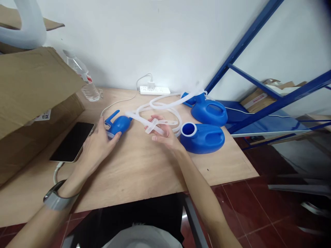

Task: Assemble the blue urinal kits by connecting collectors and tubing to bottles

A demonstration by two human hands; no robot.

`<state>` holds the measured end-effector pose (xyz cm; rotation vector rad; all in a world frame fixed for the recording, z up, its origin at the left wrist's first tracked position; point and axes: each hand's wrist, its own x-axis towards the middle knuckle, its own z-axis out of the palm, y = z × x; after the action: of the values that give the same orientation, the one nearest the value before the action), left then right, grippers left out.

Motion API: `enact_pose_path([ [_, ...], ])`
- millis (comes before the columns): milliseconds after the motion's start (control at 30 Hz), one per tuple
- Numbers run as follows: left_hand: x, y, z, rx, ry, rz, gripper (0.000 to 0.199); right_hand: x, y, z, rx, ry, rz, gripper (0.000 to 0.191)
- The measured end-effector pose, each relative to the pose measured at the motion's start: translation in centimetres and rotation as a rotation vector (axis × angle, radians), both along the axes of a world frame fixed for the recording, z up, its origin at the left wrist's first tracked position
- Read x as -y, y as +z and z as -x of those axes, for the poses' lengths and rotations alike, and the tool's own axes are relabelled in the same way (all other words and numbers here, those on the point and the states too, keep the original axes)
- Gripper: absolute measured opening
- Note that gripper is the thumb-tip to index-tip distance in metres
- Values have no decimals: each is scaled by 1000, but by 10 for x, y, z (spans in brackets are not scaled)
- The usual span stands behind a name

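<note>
My left hand is closed round a blue plastic urinal funnel with a handle, keeping it close to the table top. A translucent white hose leads from near the funnel's narrow end towards my right hand. In that hand's fingers are the hose and a translucent plastic strap clip. Just right of it stands a blue urinal bottle, its white-rimmed mouth uncovered. Behind is a second blue urinal bottle, with hose loops lying beside it.
At the left a cardboard box stands by a phone on its cable. A water bottle and a power strip are along the wall. A blue metal shelf adjoins the wooden table at the right.
</note>
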<state>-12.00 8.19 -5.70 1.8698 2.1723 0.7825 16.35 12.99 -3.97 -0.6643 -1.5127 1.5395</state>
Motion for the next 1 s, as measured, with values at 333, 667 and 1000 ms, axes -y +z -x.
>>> enact_pose_path([
  [333,6,53,-71,-203,-710,-419,65,37,6,-15,6,-153,101,87],
  [667,-17,64,-108,-60,-900,-143,52,54,12,-38,111,-164,63,90],
  [1000,-25,86,-137,-91,-881,-333,55,74,39,-152,834,-880,-633,36],
])
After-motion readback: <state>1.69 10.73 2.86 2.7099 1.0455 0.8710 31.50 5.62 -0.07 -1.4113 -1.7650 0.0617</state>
